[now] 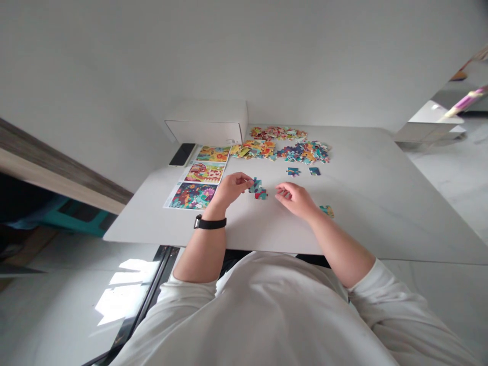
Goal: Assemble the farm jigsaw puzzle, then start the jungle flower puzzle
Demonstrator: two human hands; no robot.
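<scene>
My left hand, with a black band on its wrist, pinches the left edge of a teal puzzle piece. Joined or touching it at the lower right is a second puzzle piece with a red patch. A short way right of these, my right hand hovers low over the table with its fingers loosely bent and apart, and no piece shows in it. Another puzzle piece lies partly hidden behind my right wrist. Two dark blue pieces, a left one and a right one, lie farther back.
Heaps of loose pieces lie at the back: reddish, yellow-orange and blue. A sheet with three pictures is on the left, beside a phone. Behind stands a white box on the white table.
</scene>
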